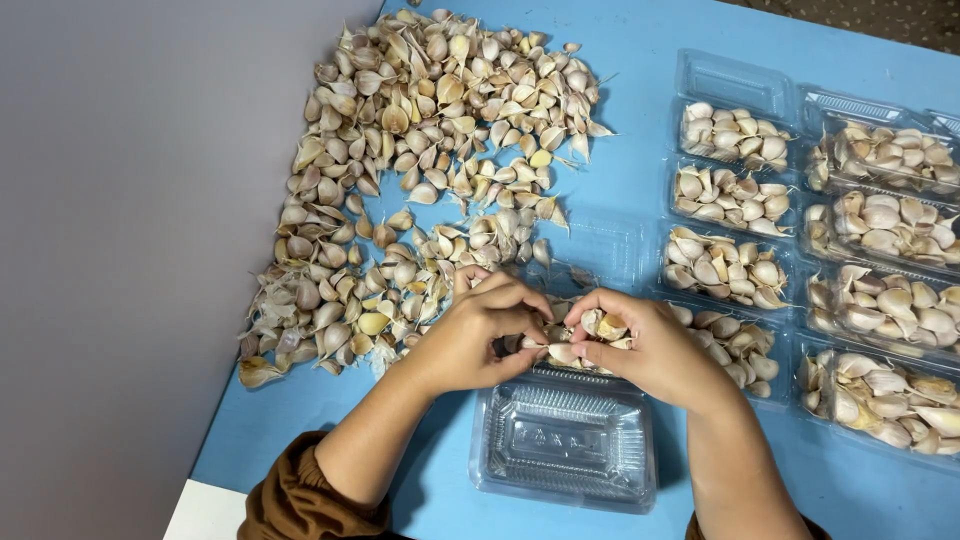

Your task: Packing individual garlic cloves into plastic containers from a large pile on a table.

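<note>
Gripping garlic cloves (590, 335) over an open clear plastic clamshell box (567, 440), both hands met at centre: left hand (480, 335) pinched closed on cloves, right hand (645, 350) curled around a small handful. Box's lid half lay near the person on the blue counter (640, 110). Loose clove pile (420, 170) sat beyond the left hand; filled trays (820, 260) stood in rows to the right.

Cream and pale-purple garlic cloves (420, 150) heaped on bright blue table cover (640, 120); clear, ribbed plastic tray lid (566, 440); brown sleeve (295, 500); flat grey floor (120, 250) alongside.
</note>
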